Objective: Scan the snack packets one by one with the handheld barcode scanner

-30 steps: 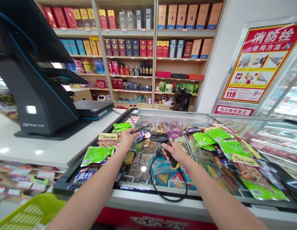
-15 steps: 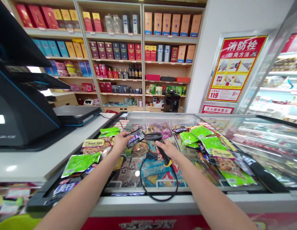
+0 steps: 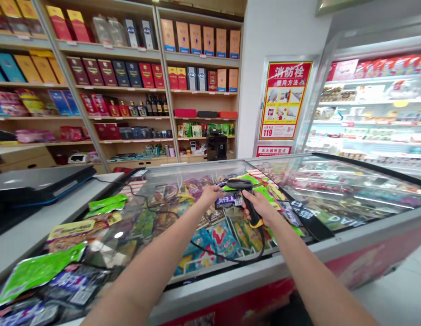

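My right hand is wrapped round the handle of a black barcode scanner with a yellow-edged base. Its head points left, over the freezer's glass top. My left hand pinches a small dark snack packet just left of the scanner head; most of it is hidden. Just below, close to both hands, is a black packet with purple-and-white lettering. Bright green packets and other snack bags lie behind and under the scanner and right hand, partly covered.
The glass-topped freezer spans the front, frozen goods showing through. More green packets and dark packets lie at its left end. The scanner's cable loops across the glass. A counter with a flat scale stands left; shelves rise behind.
The view has swung right. My left hand has carried its dark packet rightward over the glass, to the right-hand pile, and the scanner in my right hand has moved that way too.
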Motion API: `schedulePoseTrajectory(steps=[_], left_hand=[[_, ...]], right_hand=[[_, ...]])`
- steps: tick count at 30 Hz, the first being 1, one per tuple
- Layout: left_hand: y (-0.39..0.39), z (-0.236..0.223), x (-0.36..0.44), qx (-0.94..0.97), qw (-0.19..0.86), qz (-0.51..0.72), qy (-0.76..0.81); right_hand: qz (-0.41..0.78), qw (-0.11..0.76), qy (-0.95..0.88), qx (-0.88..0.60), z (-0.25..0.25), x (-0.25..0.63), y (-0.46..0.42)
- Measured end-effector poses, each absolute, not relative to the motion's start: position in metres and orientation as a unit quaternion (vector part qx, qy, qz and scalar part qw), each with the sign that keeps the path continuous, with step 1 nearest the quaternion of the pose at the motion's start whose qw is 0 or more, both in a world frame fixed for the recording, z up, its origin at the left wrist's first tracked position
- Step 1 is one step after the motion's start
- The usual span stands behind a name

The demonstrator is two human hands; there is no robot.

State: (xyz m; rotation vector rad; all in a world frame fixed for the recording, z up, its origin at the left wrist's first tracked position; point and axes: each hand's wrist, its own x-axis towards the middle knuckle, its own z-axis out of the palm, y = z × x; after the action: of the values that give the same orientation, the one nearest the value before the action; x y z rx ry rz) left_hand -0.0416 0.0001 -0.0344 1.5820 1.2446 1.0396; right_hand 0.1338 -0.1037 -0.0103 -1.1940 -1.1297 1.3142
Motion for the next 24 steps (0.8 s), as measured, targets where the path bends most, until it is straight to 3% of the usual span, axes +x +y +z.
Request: schedulePoseTrajectory(steps=[9,17,24], left_hand=[[-0.016,-0.02,0.014,0.778,0.099,0.269,0.558],[-0.022,-0.021,-0.026,0.724,0.127,0.318,0.598],[-0.024,-0.027,-0.129,0.668,0.13,0.331,0.653]], right_hand=[[0.538,0.523,-0.444,-0.49,-0.011,0.16,-0.109],[0.555,0.51,-0.448,-0.481,-0.019,0.14,-0.105],[0.583,0.476,-0.482,-0.449,-0.021,0.093,-0.094]])
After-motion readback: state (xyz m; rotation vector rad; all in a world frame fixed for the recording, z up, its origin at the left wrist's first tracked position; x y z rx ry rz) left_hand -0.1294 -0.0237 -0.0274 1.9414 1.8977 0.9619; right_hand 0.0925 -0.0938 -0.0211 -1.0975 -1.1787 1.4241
